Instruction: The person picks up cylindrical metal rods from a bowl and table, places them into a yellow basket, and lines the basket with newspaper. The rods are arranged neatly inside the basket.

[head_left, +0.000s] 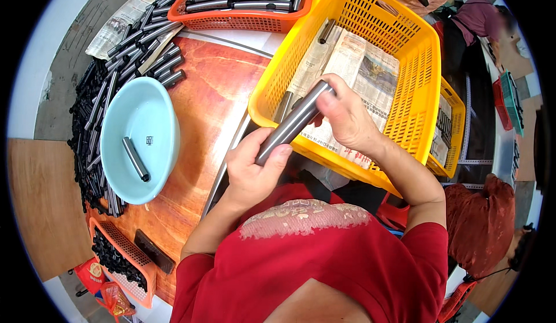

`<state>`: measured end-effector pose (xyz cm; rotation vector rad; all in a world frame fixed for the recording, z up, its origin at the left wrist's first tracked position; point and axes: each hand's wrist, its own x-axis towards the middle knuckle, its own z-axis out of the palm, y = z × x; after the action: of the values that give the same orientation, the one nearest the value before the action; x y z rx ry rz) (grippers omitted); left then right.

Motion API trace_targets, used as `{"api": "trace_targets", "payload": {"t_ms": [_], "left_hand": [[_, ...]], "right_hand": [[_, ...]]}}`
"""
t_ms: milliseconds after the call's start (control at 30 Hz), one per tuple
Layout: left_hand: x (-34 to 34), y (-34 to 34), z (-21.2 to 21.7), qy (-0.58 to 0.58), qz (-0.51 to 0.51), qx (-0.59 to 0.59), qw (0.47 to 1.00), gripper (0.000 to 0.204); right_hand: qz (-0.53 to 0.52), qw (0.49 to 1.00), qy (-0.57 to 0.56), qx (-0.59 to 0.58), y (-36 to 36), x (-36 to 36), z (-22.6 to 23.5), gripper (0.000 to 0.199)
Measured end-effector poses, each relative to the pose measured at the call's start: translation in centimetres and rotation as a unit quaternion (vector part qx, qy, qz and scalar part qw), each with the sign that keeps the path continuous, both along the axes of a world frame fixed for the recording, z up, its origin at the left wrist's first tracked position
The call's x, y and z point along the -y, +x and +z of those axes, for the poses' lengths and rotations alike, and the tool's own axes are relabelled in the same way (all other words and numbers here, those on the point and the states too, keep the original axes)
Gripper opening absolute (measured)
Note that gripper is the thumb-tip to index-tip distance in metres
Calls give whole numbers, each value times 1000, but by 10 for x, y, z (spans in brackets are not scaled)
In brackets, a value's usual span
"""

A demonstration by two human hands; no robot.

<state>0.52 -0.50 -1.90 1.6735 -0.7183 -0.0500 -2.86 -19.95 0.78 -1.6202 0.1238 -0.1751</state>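
Observation:
A dark grey metallic tube (293, 123) is held at a slant in front of me. Around its lower end the fingers of my left hand (249, 169) are closed. My right hand (352, 117) grips near the upper end, thumb close to the black tip. Just beyond my hands stands a yellow plastic basket (425, 62) lined with newspaper (370, 74). A few similar tubes lie at its left side, partly hidden by the held tube. On the table to my left, a light blue bowl (133, 112) has a single short tube (135, 160) in it.
Many loose tubes (153, 30) are heaped behind and left of the bowl on the wooden table (202, 85). An orange basket (243, 22) full of tubes stands at the back. Small black parts fill another orange basket (142, 262). Other people (478, 25) are at the right.

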Motion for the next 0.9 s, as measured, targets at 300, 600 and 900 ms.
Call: {"api": "trace_targets", "payload": {"t_ms": [300,600,900], "left_hand": [[-12,14,-19,84,-46,28,995,44],[-102,44,-12,94,129,21,987,30],[-242,122,-28,551,297,38,779,44]], "right_hand": [[25,991,111,-70,50,78,-28,33],[-35,937,-56,-344,91,94,-211,31],[-131,925,-96,-343,114,48,-280,39]]}}
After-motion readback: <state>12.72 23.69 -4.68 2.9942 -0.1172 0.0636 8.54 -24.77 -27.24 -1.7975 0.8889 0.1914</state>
